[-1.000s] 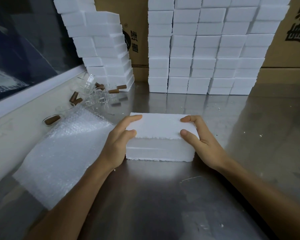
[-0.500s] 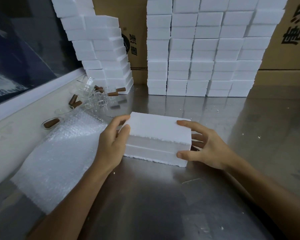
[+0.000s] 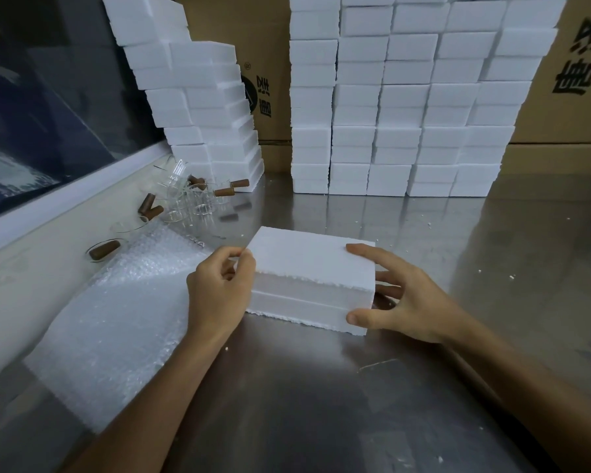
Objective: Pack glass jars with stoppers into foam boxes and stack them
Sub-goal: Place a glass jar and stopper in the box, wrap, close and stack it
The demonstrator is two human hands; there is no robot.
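A closed white foam box [image 3: 307, 264] of two halves sits on the steel table [image 3: 321, 404], turned slightly counterclockwise. My left hand [image 3: 219, 291] presses its left end, fingers curled at the top corner. My right hand [image 3: 400, 302] grips the right end, thumb on the lower front corner and index finger on the lid. Several clear glass jars [image 3: 188, 199] with brown stoppers [image 3: 224, 191] lie in a heap at the back left by the wall.
A bubble wrap sheet [image 3: 116, 315] lies left of the box. A leaning stack of foam boxes [image 3: 205, 107] stands at the back left; a wide, neat stack [image 3: 406, 97] fills the back centre, with cardboard cartons [image 3: 567, 97] behind.
The box has been turned and slid a little away from me. My left fingers have curled at its top left corner; my right hand shifted from on top to the right end.
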